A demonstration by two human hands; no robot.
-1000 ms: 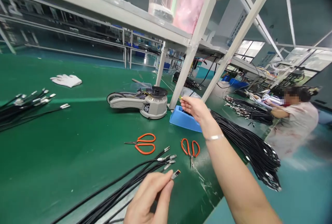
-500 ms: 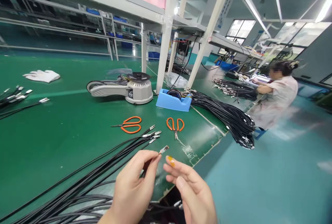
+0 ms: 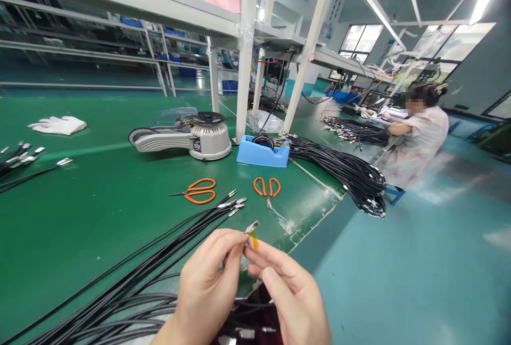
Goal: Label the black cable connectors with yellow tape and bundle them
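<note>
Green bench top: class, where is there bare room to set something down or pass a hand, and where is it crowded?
Bare: the wide stretch bordered by white gloves, tape dispenser, left cable ends and near cable bundle. Crowded: by the orange scissors, blue tape holder and cable heap, and where the left hand holds a connector and right hand yellow tape.

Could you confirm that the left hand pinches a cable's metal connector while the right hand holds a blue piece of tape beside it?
In the head view the piece of tape is yellow, not blue. The left hand does pinch the metal connector, and the right hand holds the tape beside it.
</note>
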